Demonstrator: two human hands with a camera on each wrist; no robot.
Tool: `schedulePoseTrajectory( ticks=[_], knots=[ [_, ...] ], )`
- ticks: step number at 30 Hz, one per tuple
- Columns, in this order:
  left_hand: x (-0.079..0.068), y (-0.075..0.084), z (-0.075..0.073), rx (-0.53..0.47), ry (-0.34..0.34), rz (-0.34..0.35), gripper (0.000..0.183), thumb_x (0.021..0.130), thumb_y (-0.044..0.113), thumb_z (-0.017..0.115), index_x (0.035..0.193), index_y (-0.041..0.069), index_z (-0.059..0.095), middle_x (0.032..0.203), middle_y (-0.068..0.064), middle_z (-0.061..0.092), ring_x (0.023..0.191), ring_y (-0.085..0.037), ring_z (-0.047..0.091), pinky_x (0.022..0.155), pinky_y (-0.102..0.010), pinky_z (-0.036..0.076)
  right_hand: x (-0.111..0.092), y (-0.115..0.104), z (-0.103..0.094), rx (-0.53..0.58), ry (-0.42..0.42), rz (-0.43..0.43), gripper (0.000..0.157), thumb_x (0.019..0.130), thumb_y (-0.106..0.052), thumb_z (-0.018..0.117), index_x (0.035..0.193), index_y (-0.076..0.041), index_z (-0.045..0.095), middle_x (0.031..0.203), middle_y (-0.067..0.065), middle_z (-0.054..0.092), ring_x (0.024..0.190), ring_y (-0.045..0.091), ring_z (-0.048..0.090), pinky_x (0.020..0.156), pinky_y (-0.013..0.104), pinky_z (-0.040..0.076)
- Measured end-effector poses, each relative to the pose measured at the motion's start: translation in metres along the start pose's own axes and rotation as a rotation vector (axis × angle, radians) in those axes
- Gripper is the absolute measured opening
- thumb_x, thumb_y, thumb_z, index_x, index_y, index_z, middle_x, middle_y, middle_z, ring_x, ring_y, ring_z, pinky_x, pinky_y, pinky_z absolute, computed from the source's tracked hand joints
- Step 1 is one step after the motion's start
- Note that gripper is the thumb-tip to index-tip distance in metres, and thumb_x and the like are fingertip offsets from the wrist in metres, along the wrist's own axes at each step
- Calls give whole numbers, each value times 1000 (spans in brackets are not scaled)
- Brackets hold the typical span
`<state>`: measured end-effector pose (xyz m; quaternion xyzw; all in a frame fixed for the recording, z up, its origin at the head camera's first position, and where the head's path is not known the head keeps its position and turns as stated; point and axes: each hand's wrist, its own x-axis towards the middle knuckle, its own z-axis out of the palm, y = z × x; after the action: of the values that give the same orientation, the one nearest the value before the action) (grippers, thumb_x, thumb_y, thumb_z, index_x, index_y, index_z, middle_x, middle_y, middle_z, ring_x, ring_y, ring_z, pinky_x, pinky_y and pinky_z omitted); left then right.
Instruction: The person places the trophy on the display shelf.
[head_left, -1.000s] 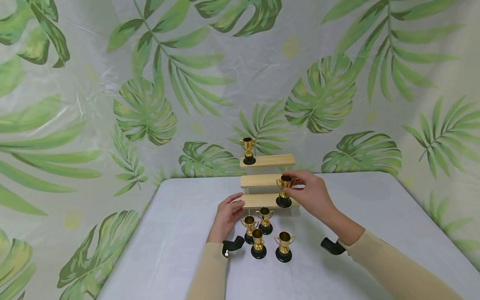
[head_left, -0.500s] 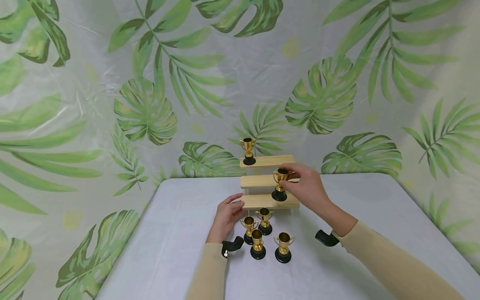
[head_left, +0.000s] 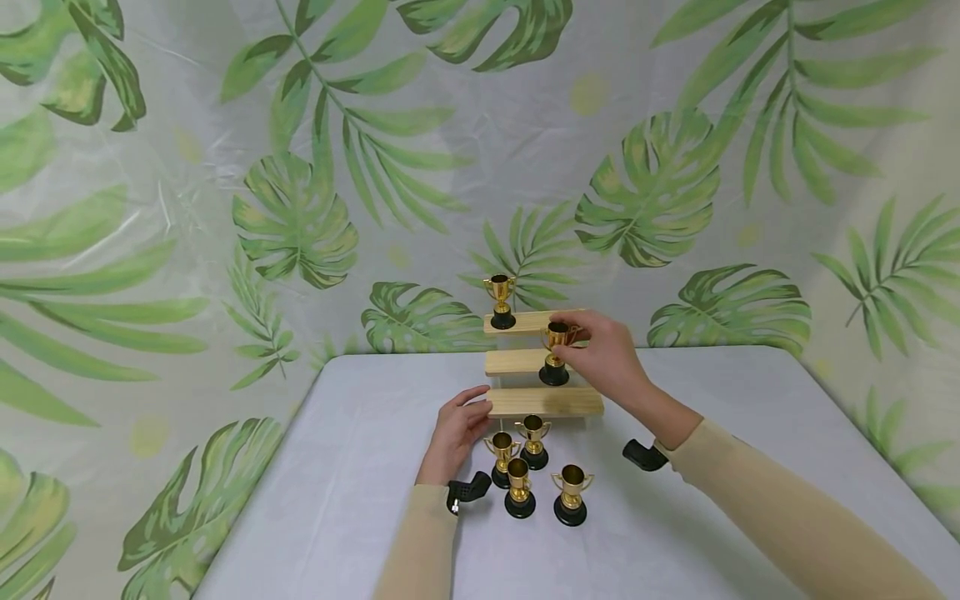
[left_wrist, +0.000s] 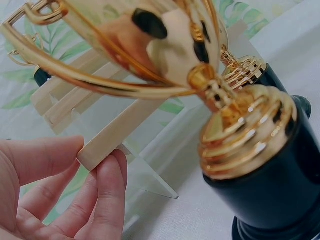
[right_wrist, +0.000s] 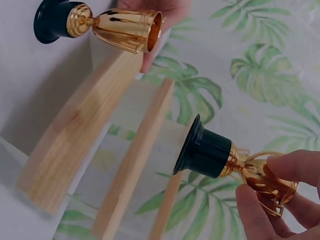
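My right hand point(head_left: 603, 354) pinches a small gold trophy cup point(right_wrist: 207, 150) by its bowl and handle, in front of the upper two boards. The cup's black base hangs apart from the boards in the right wrist view. At the lower left, my left hand point(left_wrist: 65, 190) pinches the end of the lowest wooden board of a three-step display stand point(head_left: 543, 402), thumb on one side and fingers on the other. Another trophy cup point(head_left: 501, 302) stands upright at the left end of the top board. Close to the left wrist camera, a trophy cup point(left_wrist: 250, 135) covers much of the view.
Several upright gold trophy cups with black bases stand on the white tablecloth point(head_left: 337, 500) before the stand, one cup point(head_left: 572, 496) a little to the right of the others. Clear supports point(left_wrist: 155, 175) carry the boards. A leaf-patterned sheet point(head_left: 420, 192) hangs behind the table.
My right hand has lifted the trophy cup up and to the left, from before the lowest board to before the middle and top boards. My left hand stays on the lowest board.
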<state>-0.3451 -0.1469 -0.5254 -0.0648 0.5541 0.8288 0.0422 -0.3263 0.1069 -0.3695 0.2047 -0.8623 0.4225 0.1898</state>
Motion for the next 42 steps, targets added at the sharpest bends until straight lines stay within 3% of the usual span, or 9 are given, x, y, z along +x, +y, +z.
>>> schedulePoseTrajectory(
  ticks=[23, 42],
  knots=[
    [5, 4, 0, -22, -4, 7, 43, 91, -3, 68, 133, -2, 61, 97, -9, 70, 83, -15, 69, 73, -28, 55, 34, -4, 1, 13, -1, -24, 40, 86, -10, 78, 125, -16, 69, 112, 4, 66, 93, 24, 67, 69, 40, 56],
    [1, -1, 0, -24, -25, 7, 46, 90, -3, 68, 135, -4, 58, 100, -9, 71, 86, -15, 70, 76, -29, 55, 45, 5, 2, 45, -1, 18, 40, 86, -10, 77, 125, -17, 69, 112, 6, 67, 92, 26, 67, 69, 41, 56]
  ],
)
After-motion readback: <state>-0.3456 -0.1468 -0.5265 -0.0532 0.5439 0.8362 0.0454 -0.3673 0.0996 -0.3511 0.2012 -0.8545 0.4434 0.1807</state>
